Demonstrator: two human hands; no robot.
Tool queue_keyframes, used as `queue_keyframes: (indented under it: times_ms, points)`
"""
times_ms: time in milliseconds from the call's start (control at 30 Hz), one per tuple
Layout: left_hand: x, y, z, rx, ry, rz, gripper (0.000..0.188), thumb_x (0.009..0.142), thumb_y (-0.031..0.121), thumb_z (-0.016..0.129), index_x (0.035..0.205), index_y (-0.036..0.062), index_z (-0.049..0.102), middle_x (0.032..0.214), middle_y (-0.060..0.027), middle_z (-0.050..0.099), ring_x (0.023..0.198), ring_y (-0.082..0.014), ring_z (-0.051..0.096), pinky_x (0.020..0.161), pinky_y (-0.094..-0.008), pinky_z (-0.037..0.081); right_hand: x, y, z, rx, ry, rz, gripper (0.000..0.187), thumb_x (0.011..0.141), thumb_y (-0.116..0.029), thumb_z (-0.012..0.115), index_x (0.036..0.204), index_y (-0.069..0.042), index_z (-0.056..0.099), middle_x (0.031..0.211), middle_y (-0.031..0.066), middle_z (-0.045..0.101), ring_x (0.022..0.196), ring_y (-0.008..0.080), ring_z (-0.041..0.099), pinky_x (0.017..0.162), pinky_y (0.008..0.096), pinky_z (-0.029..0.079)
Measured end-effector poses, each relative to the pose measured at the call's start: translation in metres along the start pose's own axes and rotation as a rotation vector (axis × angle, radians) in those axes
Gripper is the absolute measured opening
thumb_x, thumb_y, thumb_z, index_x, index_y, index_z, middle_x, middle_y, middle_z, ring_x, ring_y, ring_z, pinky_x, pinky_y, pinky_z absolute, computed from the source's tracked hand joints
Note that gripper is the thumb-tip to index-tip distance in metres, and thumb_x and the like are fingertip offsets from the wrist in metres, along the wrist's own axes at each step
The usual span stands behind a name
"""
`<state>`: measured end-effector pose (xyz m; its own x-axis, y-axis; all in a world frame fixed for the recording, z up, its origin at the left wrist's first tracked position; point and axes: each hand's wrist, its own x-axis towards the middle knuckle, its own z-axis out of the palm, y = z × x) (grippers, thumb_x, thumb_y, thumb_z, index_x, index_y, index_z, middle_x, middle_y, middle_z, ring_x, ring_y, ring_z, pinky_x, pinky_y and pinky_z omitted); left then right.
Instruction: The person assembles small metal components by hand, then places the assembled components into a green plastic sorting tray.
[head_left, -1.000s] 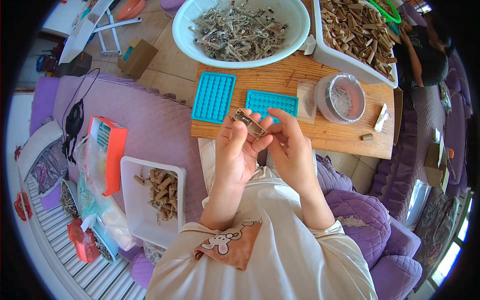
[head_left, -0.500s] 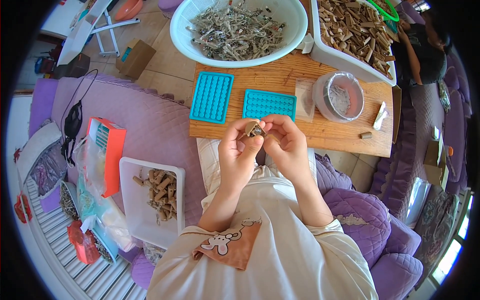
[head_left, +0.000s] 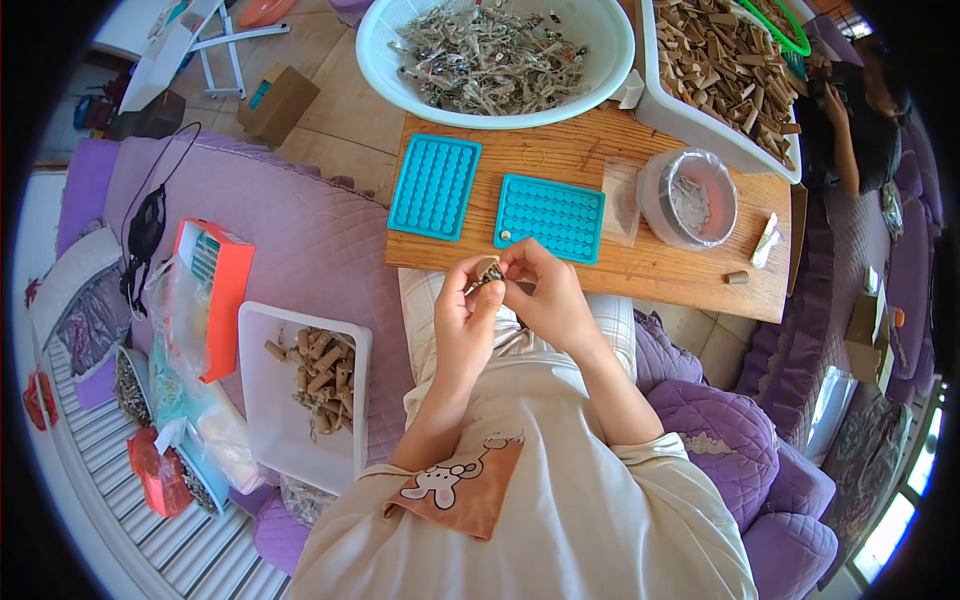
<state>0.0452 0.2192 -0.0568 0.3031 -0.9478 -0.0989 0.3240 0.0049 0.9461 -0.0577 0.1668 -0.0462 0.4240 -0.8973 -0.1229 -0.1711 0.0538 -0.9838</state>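
My left hand [head_left: 466, 318] and my right hand [head_left: 541, 294] meet over my lap, just in front of the wooden table [head_left: 600, 265]. Together they pinch a small tan cork-like piece [head_left: 488, 270] with a dark metal part; most of it is hidden by my fingers. Right beyond my fingertips two teal dimpled trays lie flat on the table, one on the left [head_left: 433, 186] and one on the right [head_left: 551, 216]. The right tray carries one small pale piece near its front left corner.
A white basin [head_left: 497, 57] of grey metal bits and a white tub [head_left: 712, 70] of tan pieces stand at the back. A round clear container [head_left: 689, 198] sits on the right. A white tray [head_left: 300, 390] of tan pieces lies on the purple cushion at my left. Another person sits at the far right.
My hands have drawn back from over the right teal tray toward my lap and closed together around the small piece, which now shows less.
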Motion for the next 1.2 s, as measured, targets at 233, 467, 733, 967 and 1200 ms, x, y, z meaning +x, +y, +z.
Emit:
queue_keyframes:
  times_ms: [233,467,733,967,1200]
  points:
    - [0.004,0.009,-0.033,-0.261,0.104,-0.182,0.030,0.081,0.012,0.053,0.109,0.0047,0.044,0.098,-0.0096,0.051,0.087,-0.0257,0.056,0.074,-0.0351,0.049,0.034,0.044,-0.053,0.075,0.002,0.046,0.019,0.075,-0.007,0.057,0.092,-0.001,0.053,0.077,0.0065,0.057,0.072,0.0117,0.054,0.062,0.0238,0.043]
    - [0.008,0.001,-0.047,-0.297,0.085,-0.244,0.031,0.080,0.014,0.053,0.109,0.0049,0.044,0.099,-0.0102,0.052,0.087,-0.0254,0.056,0.073,-0.0336,0.049,0.033,0.034,-0.032,-0.601,0.176,-0.190,0.026,0.068,-0.007,0.061,0.093,-0.005,0.053,0.079,0.0111,0.058,0.072,0.0220,0.056,0.062,0.0291,0.045]
    - [0.008,0.004,-0.046,-0.337,-0.024,-0.329,0.039,0.077,0.019,0.057,0.111,0.0049,0.043,0.097,-0.0098,0.054,0.079,-0.0221,0.059,0.063,-0.0284,0.052,0.043,0.047,-0.003,-0.864,0.089,-0.363,0.025,0.068,-0.004,0.058,0.092,-0.006,0.054,0.075,0.0094,0.056,0.069,0.0243,0.054,0.059,0.0331,0.044]
    - [0.009,0.005,-0.050,-0.341,-0.061,-0.382,0.036,0.078,0.013,0.056,0.110,0.0029,0.044,0.096,-0.0104,0.055,0.081,-0.0220,0.059,0.063,-0.0288,0.052,0.026,0.001,0.000,-0.361,0.101,-0.358,0.020,0.068,0.001,0.057,0.087,-0.005,0.055,0.075,0.0095,0.056,0.066,0.0238,0.056,0.057,0.0302,0.046]
    - [0.008,-0.004,-0.042,-0.275,-0.055,-0.347,0.033,0.079,0.010,0.055,0.110,0.0022,0.045,0.093,-0.0079,0.055,0.080,-0.0189,0.059,0.066,-0.0289,0.052,0.011,-0.007,0.012,-0.438,0.015,-0.536,0.019,0.067,0.003,0.058,0.085,-0.004,0.055,0.076,0.0088,0.057,0.069,0.0233,0.056,0.061,0.0297,0.046]
